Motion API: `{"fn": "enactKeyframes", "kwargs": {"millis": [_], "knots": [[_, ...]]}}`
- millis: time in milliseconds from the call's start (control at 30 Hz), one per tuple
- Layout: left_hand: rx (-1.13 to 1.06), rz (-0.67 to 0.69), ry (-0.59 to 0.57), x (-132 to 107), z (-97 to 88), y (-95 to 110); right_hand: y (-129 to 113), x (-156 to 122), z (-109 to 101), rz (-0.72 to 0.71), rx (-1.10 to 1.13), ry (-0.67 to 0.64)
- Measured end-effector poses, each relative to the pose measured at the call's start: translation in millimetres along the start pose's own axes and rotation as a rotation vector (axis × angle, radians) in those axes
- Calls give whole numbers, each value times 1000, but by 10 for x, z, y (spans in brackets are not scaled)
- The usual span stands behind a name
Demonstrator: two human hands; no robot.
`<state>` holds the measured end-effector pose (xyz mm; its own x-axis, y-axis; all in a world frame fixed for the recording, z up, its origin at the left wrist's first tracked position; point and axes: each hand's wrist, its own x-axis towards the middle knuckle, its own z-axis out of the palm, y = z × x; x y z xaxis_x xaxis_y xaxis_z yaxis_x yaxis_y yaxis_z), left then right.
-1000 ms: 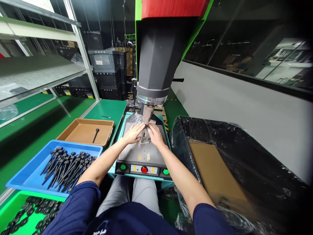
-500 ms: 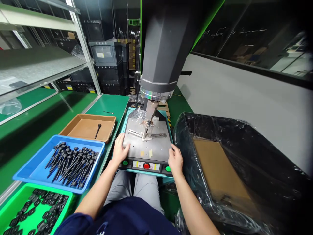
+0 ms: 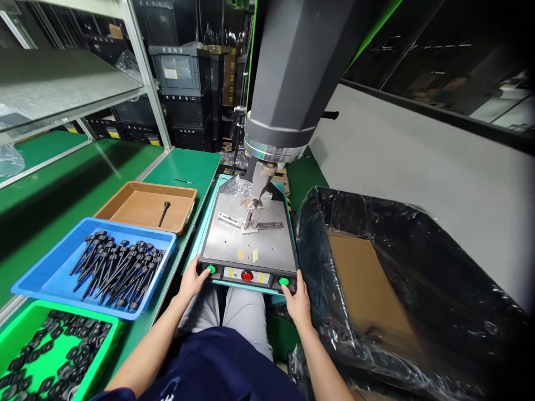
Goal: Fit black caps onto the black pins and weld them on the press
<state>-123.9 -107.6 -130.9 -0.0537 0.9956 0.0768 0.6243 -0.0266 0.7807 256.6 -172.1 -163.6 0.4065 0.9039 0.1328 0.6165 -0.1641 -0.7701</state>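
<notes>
My left hand is at the left front corner of a machine base, its thumb on a green button and its fingers against the side. At the right corner, my right hand has its thumb at the other green button, fingers stretched along the edge. Both hands are open and hold nothing. Between them sits a red button on the front panel. On the metal plate a small fixture stands under the tapered metal tip of the large grey machine head. Any part in the fixture is hard to make out.
On the left, a brown tray holds one black stemmed part. A blue tray holds many such parts, and a green tray small black pieces. A black-lined bin with cardboard stands right.
Both hands have moved from the sides of the metal plate down to the front corners, thumbs now at the green buttons. The view has shifted slightly.
</notes>
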Motion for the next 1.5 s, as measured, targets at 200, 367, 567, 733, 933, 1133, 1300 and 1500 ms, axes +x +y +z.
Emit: {"fn": "enactKeyframes", "kwargs": {"millis": [200,367,567,733,933,1133,1300,1500], "knots": [[39,9,15,-6,6,20,4,-12,40,45,9,42],[70,-3,6,-68,70,38,44,-5,10,11,36,24],[85,-42,-10,-92,105,52,47,-5,22,37,52,30],[72,-25,-18,-97,106,40,42,-9,29,55,46,29],[68,-74,43,-62,57,139,28,-5,9,57,25,27],[33,366,248,127,-24,731,-43,-112,47,25,-1,168],[-269,377,-122,390,144,1375,-328,-89,7,-66,49,294],[-539,427,-309,817,502,1920,-757,304,-18,-105,274,119]]}}
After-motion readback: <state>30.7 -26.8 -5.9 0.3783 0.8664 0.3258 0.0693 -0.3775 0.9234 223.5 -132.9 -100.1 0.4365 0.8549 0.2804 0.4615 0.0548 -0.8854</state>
